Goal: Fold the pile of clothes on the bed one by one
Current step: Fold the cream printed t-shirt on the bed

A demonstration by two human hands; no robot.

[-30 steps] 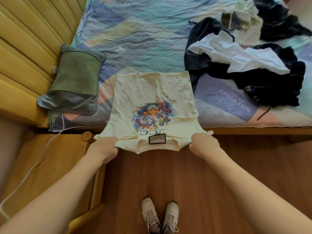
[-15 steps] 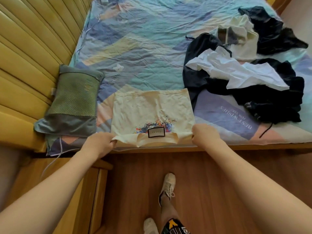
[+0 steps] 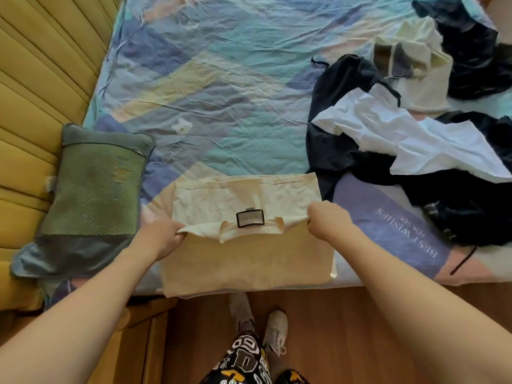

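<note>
Fingers of the left hand [image 3: 163, 239] and right hand [image 3: 328, 221] pinch the neck-end corners of the cream T-shirt [image 3: 246, 261], which lies at the near edge of the bed [image 3: 221, 87]. A second ago that end hung off the bed with the print showing; now it is carried up over the body, hiding the print, so this fold looks about half made. The pile of clothes [image 3: 415, 145] waits unfolded to the right.
</note>
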